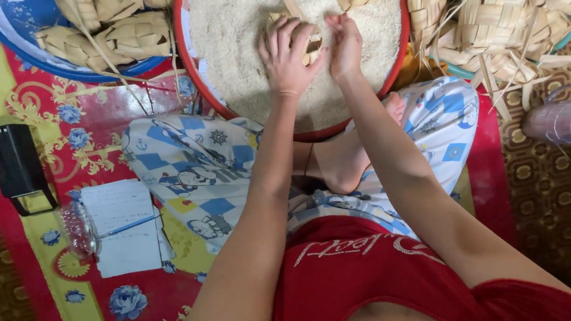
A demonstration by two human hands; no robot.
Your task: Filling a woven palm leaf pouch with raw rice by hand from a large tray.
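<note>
Left hand [286,56] cups a small woven palm-leaf pouch [312,46], fingers curled round it, right over the rice. Right hand [345,46] pinches at its upper edge, fingers narrow. The pouch is mostly hidden, so its long axis is hard to call. Below sits the red-rimmed basin of white rice [233,16]; finished pouches [498,14] are piled just to the right.

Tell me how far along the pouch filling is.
Done, apparently: woven pouches sit in the blue basin; whether they are filled cannot be told. In hand: the left hand and right hand hold one woven pouch over the rice in the red basin. Left: a heap of pouches to the right.
</note>
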